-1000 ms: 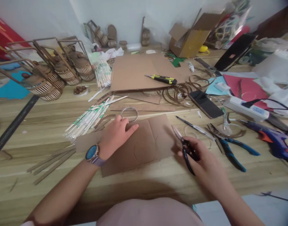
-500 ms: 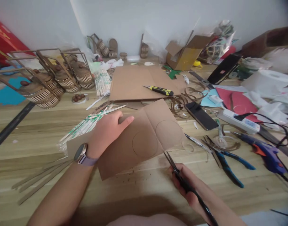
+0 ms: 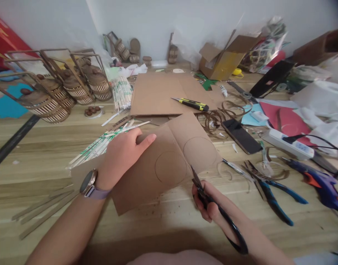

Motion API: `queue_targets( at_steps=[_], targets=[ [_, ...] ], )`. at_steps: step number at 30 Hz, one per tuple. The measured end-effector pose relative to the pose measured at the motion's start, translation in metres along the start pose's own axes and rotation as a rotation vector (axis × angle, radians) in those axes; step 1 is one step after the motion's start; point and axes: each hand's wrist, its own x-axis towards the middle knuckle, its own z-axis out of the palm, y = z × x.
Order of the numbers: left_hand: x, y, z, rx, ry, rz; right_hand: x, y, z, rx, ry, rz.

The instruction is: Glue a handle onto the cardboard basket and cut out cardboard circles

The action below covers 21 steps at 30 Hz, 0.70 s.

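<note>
– Moved up to the near edge of the card [image 3: 147,178]: scissors [image 3: 203,198].
– Hands?
– Apart: left hand [image 3: 120,158] clamped on the card, between both; right hand [image 3: 212,195] gripping scissors.
– Done?
– Circles [image 3: 171,167] drawn; no cut visible along either.

The left hand [image 3: 120,156] grips cardboard [image 3: 169,167]; the right hand [image 3: 213,208] holds scissors [image 3: 203,197].

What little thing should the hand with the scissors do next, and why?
Maybe the right hand should snip the scissors into the cardboard, starting between the two drawn circles. The blade tips are right by the near edge there, and the left hand has hold of the cardboard.
</note>
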Motion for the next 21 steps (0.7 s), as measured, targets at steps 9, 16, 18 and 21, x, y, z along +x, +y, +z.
queue_targets(
  at_steps=[9,16,18,21],
  targets=[
    [-0.003,0.0,-0.004,0.05,0.033,0.018,0.006,-0.008,-0.001,-0.068,-0.055,-0.016],
    [-0.005,0.0,-0.003,0.046,0.055,0.068,0.009,-0.016,0.001,-0.213,0.014,0.005],
    [-0.005,0.0,-0.003,0.046,0.053,0.072,0.008,-0.016,0.002,-0.241,0.037,0.009],
    [-0.005,0.001,-0.003,0.049,0.052,0.067,0.007,-0.017,0.004,-0.262,0.055,0.026]
  ],
)
